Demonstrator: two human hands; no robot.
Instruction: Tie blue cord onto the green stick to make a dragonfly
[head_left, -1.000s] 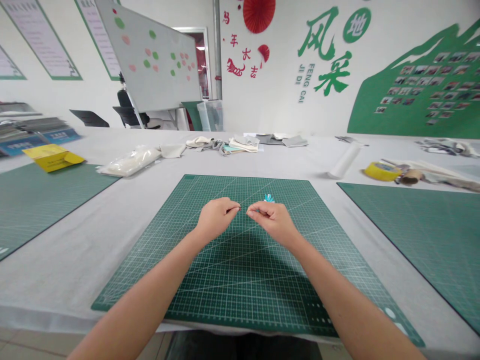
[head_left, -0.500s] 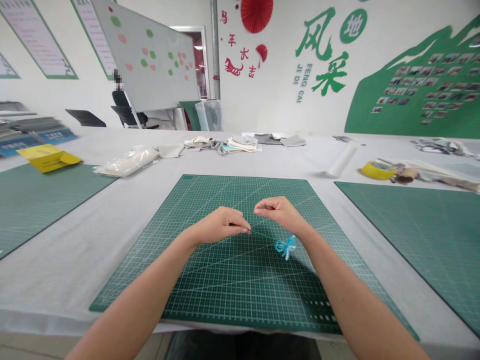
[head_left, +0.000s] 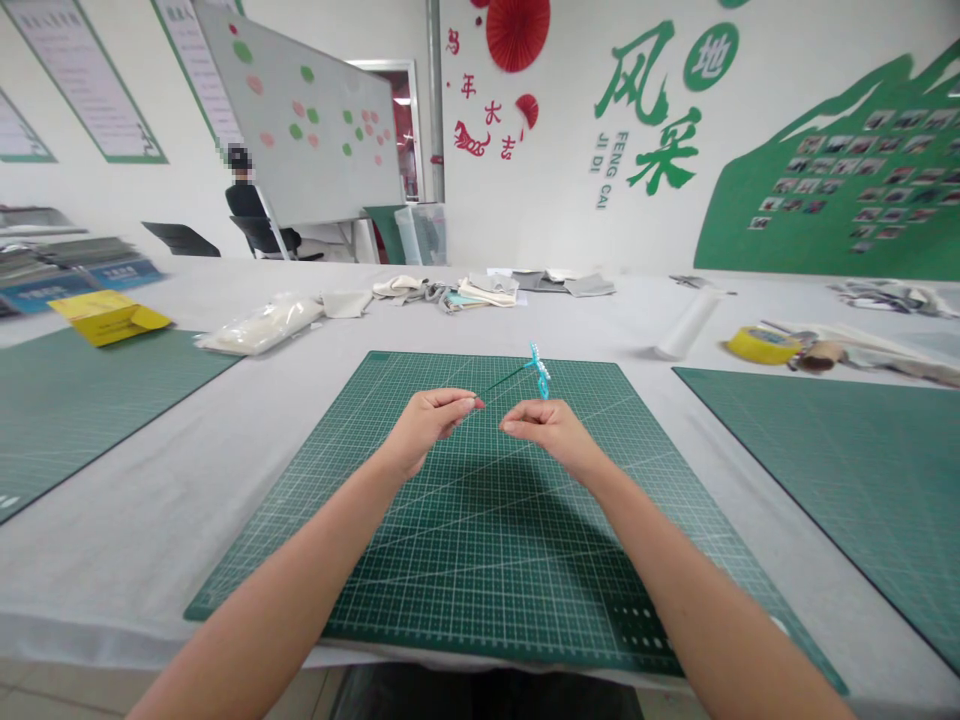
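The left hand is closed in a pinch, thumb against fingertips, on the lower end of a thin green stem. The stem slants up and to the right, ending in a light-blue and white ornament, petalled or winged in shape, raised beyond the right hand. That hand is also closed, its thumb and fingers drawn together just beside the left one, the two apart; whether something very thin sits between its fingertips, I cannot tell.

Beneath both hands lies a green cutting mat printed with a pale grid, darkened by their shadow. It rests on a surface covered in white cloth. A second mat lies to the left, with a folded yellow card at its far edge and a clear plastic packet near its corner. A third mat lies to the right; beyond it are a roll of yellow tape and a brown cardboard tube, and a white roll lies to their left. Fabric scraps are heaped along the far side.

Farther back, a seated person in dark clothing is beside a whiteboard dotted with green and pink shapes. Green lettering marks the wall.
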